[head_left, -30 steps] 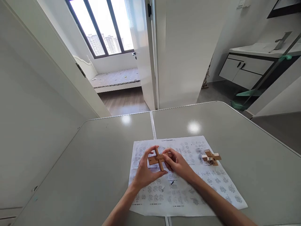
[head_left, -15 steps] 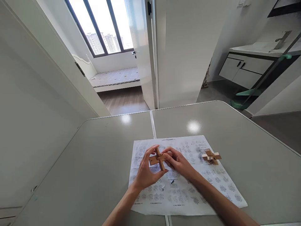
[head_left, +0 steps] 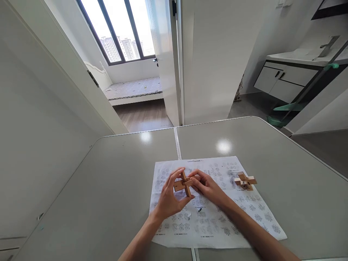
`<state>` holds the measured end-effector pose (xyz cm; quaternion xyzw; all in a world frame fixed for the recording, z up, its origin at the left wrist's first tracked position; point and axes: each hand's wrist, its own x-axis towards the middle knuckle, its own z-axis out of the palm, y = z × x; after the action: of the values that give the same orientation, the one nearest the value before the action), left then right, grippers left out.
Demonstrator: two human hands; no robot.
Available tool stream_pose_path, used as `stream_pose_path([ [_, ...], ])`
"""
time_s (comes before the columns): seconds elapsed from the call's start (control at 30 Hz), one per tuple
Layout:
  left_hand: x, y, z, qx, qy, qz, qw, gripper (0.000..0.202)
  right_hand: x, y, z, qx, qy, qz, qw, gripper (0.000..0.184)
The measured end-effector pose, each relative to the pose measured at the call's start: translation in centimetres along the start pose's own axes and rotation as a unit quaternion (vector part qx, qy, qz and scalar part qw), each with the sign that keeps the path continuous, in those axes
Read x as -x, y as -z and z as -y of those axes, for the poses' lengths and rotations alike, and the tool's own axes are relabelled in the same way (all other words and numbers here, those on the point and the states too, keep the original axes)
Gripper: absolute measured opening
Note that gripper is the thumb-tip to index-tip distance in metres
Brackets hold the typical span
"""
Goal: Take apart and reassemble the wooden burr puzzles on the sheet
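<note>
A brown wooden interlocking puzzle (head_left: pixel 179 186) of crossed pieces is held above a printed sheet (head_left: pixel 217 232). My left hand (head_left: pixel 170 198) grips the ends of its rounded bar between thumb and fingers. On the other side, my right hand (head_left: pixel 207 187) pinches the end of a flat piece, and its fingertips partly cover that end. To the right, an assembled wooden burr puzzle (head_left: pixel 245 181) with dark marks on one face rests on the sheet's right edge.
The sheet lies on a grey-green table (head_left: pixel 81 203) with a pale seam (head_left: pixel 177 143) down its middle. Small dark bits (head_left: pixel 200 209) lie on the paper. Beyond the table are an open door (head_left: pixel 165 72), a bed (head_left: pixel 136 87) and a sink cabinet (head_left: pixel 285 78).
Both hands keep hold of the puzzle in nearly the same pose. The whole view has shifted slightly; the other puzzle stays on the sheet.
</note>
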<state>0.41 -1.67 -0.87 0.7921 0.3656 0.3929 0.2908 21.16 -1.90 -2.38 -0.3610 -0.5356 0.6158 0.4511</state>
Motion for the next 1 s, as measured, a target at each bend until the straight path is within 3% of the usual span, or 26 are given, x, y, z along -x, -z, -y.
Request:
stream_pose_path([
  [0.33,0.04,0.07,0.06,-0.011,0.007,-0.008,1.0,0.096,0.19,-0.51,0.22,0.018,0.002,-0.017,1.0,0.048],
  [0.77,-0.03,0.07,-0.08,-0.019,0.003,0.003,1.0,0.091,0.18,0.0,0.19,0.006,-0.014,0.011,1.0,0.04],
  [0.87,-0.1,0.09,-0.19,-0.03,0.007,-0.002,1.0,0.091,0.19,-0.09,0.14,0.051,-0.008,-0.023,0.998,0.042],
  [1.0,-0.17,0.14,-0.2,-0.053,0.022,-0.012,0.998,0.092,0.23,0.03,0.61,0.139,0.074,-0.106,0.982,0.038],
])
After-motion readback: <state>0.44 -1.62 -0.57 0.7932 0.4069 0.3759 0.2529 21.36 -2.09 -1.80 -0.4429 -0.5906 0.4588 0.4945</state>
